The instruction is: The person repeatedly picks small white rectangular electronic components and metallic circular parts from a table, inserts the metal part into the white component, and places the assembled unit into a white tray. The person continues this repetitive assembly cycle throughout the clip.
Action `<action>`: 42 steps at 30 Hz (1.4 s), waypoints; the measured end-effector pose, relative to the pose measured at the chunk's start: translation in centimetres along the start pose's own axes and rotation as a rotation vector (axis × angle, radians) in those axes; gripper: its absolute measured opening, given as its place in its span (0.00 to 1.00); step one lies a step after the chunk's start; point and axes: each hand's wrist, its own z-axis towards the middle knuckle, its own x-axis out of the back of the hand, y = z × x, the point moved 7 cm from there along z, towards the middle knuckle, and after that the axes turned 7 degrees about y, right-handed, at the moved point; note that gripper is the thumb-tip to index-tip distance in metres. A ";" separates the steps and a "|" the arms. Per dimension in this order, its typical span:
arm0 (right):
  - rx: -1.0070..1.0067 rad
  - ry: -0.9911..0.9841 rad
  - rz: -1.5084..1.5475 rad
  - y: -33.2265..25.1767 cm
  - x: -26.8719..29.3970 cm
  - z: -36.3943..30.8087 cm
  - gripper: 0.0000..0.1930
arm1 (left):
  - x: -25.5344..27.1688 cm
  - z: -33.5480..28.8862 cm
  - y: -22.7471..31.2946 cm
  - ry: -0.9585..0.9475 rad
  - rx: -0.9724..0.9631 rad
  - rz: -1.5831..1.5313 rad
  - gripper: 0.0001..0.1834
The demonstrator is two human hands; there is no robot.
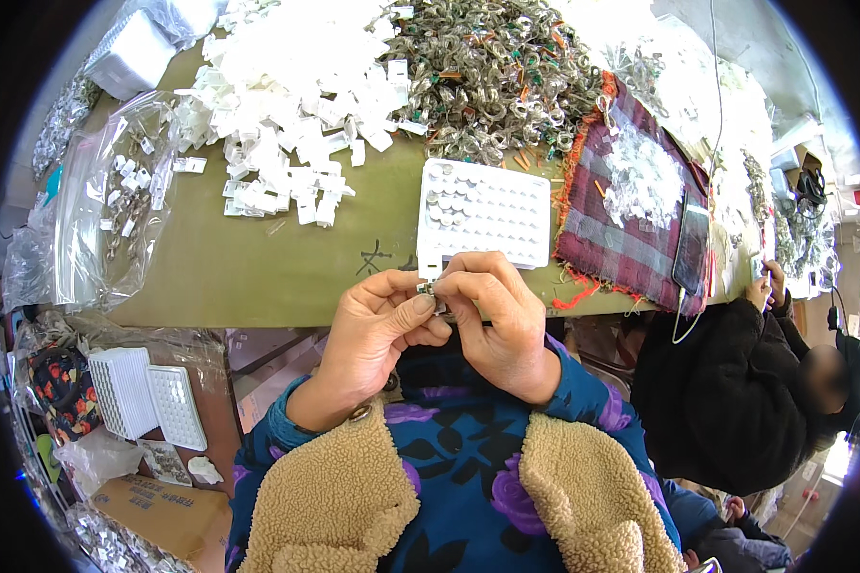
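**At the near edge of the white dimpled tray (pixel 521 215), a small white plastic piece (pixel 430 265) held in both hands**

From my end of the feed, I have both hands meeting just in front of the tray. The left hand (pixel 377 325) has its grip closed on the piece, thumb and forefinger pressed together at its lower end, where something small and greenish shows. The right hand (pixel 499 320) has its grip closed on it too, from the other side; fingers hide the bottom of the piece, so I can't make out its full shape. It stands roughly upright, its white tab overlapping the tray's near left corner in my view.

The tray lies on the olive-green tabletop (pixel 258 277); small silvery discs (pixel 452 196) fill dimples in its left part. Behind the tray I see a heap of coiled, metallic-looking strips (pixel 497 72). Left of it and farther back lies a pile of white plastic clips (pixel 296 158), and well to its left a clear zip bag (pixel 115 220) with white pieces inside.

Just right of the tray is a plaid cloth (pixel 583 205) with an orange fringe, carrying clear plastic bits (pixel 640 172) and a phone (pixel 691 244) on a white cable (pixel 679 320). Well to the tray's right, I see a co-worker in dark clothing (pixel 726 392).
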 end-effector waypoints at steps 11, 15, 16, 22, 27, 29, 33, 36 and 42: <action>-0.046 -0.309 0.052 0.7 0.5 -0.1 0.11 | -0.3 -1.4 -2.2 0.061 0.020 -0.057 0.10; 0.448 -0.056 -0.122 -2.6 0.6 -1.4 0.20 | -0.3 -1.5 -1.2 0.085 -0.082 -0.029 0.10; 0.412 -0.056 -0.119 -2.5 0.6 -1.5 0.20 | -0.4 -1.6 -1.0 0.100 -0.092 -0.013 0.10; -0.038 0.048 0.252 -0.8 3.0 -1.3 0.11 | -2.0 -2.7 0.6 0.077 -0.160 0.179 0.10; -0.635 -0.013 0.443 2.7 0.7 -1.9 0.09 | -1.5 -1.8 0.3 0.055 -0.082 0.241 0.10; -0.763 -0.203 0.443 3.3 -0.6 -2.2 0.10 | -1.2 -1.5 -0.5 0.016 -0.010 0.236 0.09; -0.585 -0.239 0.292 2.9 0.0 -1.2 0.08 | -1.1 -1.2 -1.7 -0.112 0.134 0.090 0.14; -0.072 -0.241 0.210 -0.2 0.8 -0.2 0.14 | -1.3 -1.5 -2.1 -0.175 0.242 -0.250 0.15; 0.405 -0.044 0.003 -2.2 1.5 -1.3 0.17 | -1.0 -1.1 -2.5 -0.170 0.238 -0.253 0.18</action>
